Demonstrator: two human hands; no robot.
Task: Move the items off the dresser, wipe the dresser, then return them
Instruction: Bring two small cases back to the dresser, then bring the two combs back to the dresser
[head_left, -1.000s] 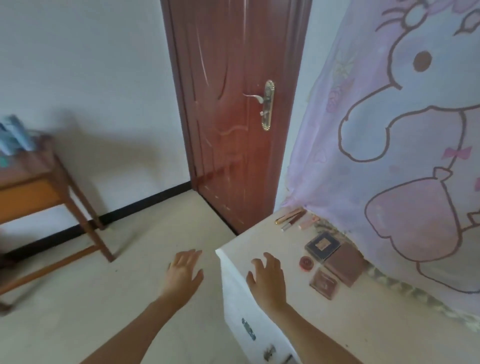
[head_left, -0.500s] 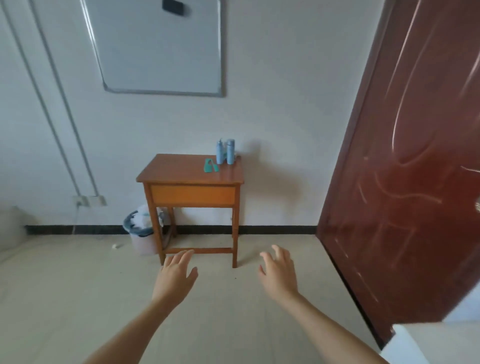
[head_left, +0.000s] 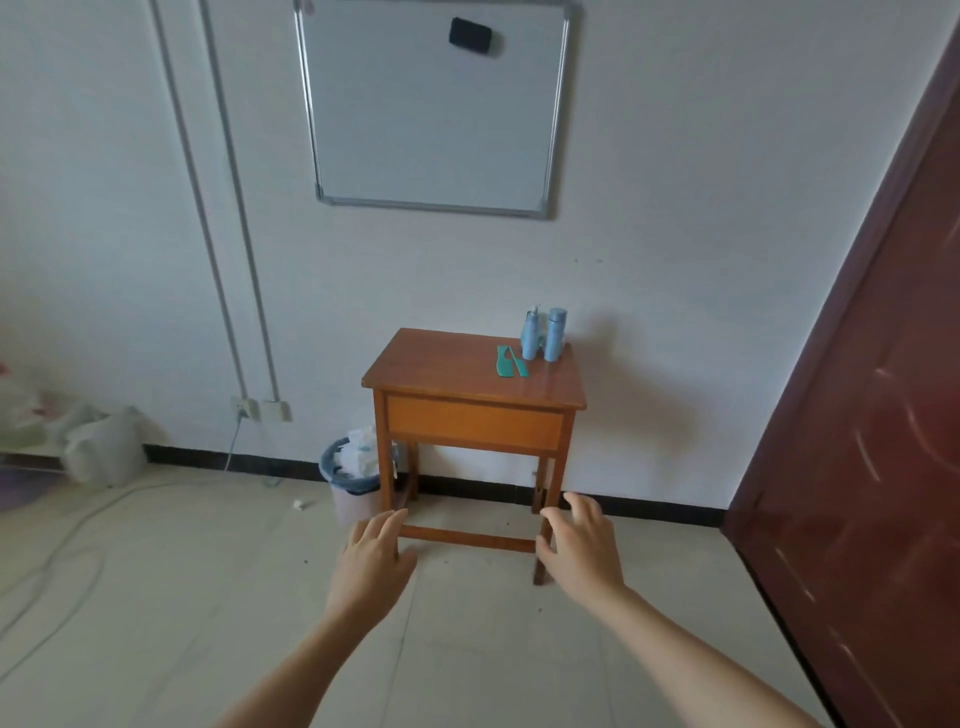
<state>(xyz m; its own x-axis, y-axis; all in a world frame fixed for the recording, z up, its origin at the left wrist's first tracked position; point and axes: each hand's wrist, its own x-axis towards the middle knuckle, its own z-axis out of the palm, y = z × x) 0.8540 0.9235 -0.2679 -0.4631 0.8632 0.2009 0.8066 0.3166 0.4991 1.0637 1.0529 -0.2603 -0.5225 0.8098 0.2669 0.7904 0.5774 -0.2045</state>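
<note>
Ahead of me, a pale blue pump bottle (head_left: 530, 336) and a taller blue capped bottle (head_left: 555, 335) stood upright, side by side, at the far right corner of the wooden table (head_left: 441, 387). Two flat teal pieces (head_left: 505, 362) lay just beside them.

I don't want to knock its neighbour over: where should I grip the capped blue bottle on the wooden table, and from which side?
Probably round its straight body, below the cap, coming from the right. The capped blue bottle stands upright at the wooden table's back right corner; the pump bottle stands close on its left.
</note>
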